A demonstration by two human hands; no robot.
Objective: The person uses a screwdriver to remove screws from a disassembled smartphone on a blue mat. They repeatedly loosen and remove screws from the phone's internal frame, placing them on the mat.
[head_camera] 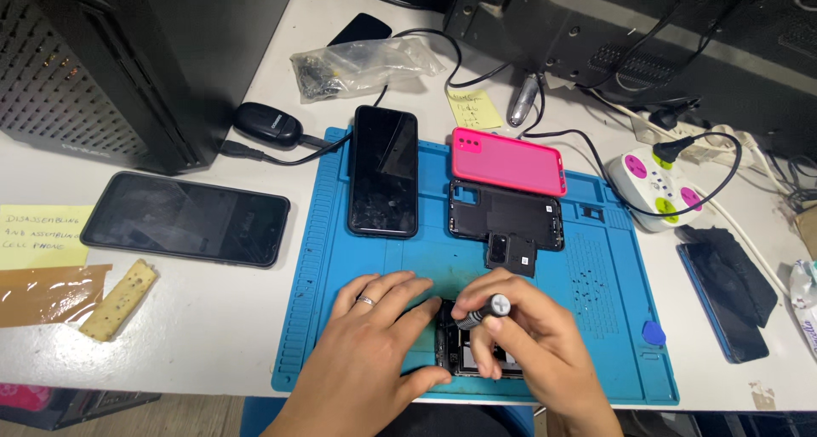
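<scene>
R hand (532, 339) grip clenched on small screwdriver (482, 310), tip down into opened phone (464, 352) at blue mat (340, 258) front edge; L hand (374, 335) flat, pinning phone, holds nothing. Back cover (506, 216), camera piece (511, 254), pink case (509, 160) already off, laid behind. Internals appear in place yet.

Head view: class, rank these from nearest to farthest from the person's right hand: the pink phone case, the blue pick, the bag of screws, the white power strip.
Measured from the right hand:
1. Blue pick, just to its right on the mat.
2. Pink phone case, straight ahead near the mat's far edge.
3. White power strip, far right, off the mat.
4. Bag of screws, far back left.
</scene>
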